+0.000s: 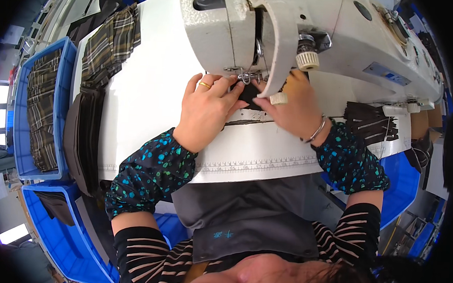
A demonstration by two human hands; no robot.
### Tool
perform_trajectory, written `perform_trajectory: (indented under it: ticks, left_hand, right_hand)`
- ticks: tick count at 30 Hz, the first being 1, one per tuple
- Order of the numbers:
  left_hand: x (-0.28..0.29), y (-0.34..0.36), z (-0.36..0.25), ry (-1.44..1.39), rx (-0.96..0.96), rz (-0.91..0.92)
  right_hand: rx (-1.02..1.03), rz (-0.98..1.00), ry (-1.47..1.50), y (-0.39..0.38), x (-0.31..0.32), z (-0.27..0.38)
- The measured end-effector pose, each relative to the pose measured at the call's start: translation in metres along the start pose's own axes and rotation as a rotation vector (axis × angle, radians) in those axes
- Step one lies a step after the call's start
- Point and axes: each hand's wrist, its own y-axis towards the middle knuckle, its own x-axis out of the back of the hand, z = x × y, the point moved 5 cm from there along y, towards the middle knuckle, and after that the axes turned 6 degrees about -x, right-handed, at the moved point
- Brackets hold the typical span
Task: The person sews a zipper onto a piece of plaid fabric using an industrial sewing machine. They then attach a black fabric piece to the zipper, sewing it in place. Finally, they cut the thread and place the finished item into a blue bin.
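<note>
A small piece of dark fabric (249,95) lies under the presser foot (248,77) of a pale sewing machine (211,33). My left hand (207,109), with a gold ring, holds the fabric's left side, fingertips bent close to the foot and thumb toward the near edge. On the other side, my right hand (296,105), a bangle on its wrist, pinches the fabric's right side. It is slightly blurred, and the machine's curved front guard hides part of its fingers.
Plaid fabric (111,43) and a stack of dark pieces (83,134) lie at the table's left, beside a blue bin (64,107) of plaid pieces. Dark strips (371,121) lie at the right. A printed ruler (256,163) runs along the table's near edge. Another blue bin (67,241) stands lower left.
</note>
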Motion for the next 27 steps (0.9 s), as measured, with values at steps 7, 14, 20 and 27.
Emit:
perform_trajectory:
  ticks: [7, 14, 20, 27]
  left_hand:
    - [0.001, -0.005, -0.004, 0.027, -0.034, -0.010]
    - [0.010, -0.006, -0.008, -0.050, -0.021, 0.042]
    - [0.008, -0.008, -0.015, -0.046, 0.016, 0.062]
    - [0.006, -0.006, -0.018, 0.019, 0.015, 0.062]
  right_hand:
    - [0.098, 0.108, -0.200, -0.019, 0.010, 0.034]
    - [0.240, -0.029, -0.040, -0.020, 0.011, 0.045]
    - [0.094, -0.007, -0.023, -0.014, 0.004, 0.019]
    - [0.094, -0.024, -0.023, -0.014, 0.002, 0.018]
